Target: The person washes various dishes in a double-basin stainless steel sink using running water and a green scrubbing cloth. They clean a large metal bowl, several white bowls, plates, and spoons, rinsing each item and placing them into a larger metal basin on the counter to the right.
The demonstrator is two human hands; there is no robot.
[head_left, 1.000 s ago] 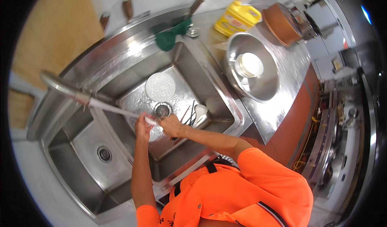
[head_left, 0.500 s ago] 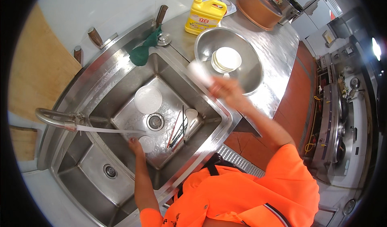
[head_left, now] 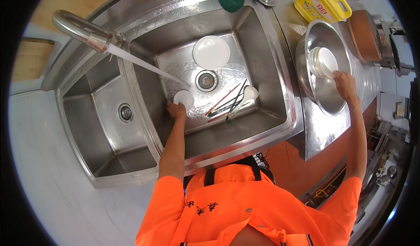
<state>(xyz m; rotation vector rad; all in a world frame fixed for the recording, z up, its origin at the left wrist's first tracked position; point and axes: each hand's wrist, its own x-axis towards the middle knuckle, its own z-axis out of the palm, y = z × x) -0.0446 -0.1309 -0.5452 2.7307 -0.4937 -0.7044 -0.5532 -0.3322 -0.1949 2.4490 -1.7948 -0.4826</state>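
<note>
1. I see the left hand (head_left: 176, 109) touching the rim of a small white dish (head_left: 184, 98) near the sink basin's (head_left: 236, 133) left edge; can't tell if it grips.
2. Right hand (head_left: 345, 86): fingers curled at stacked white bowls (head_left: 323, 62) in the steel bowl (head_left: 321, 90), near the counter's (head_left: 323, 136) left edge; can't tell what it grasps.
3. White plate (head_left: 211, 52) toward basin's far edge; chopsticks (head_left: 236, 99) and white spoon (head_left: 250, 92) toward its near right corner.
4. Faucet (head_left: 83, 29) running.

the small dish (head_left: 184, 99) and stacked bowls (head_left: 327, 59) look smooth and glossy, the sink (head_left: 261, 62) and basin (head_left: 330, 35) shiny metal, the jug (head_left: 322, 5) glossy plastic, the rag (head_left: 232, 0) matt cloth.
</note>
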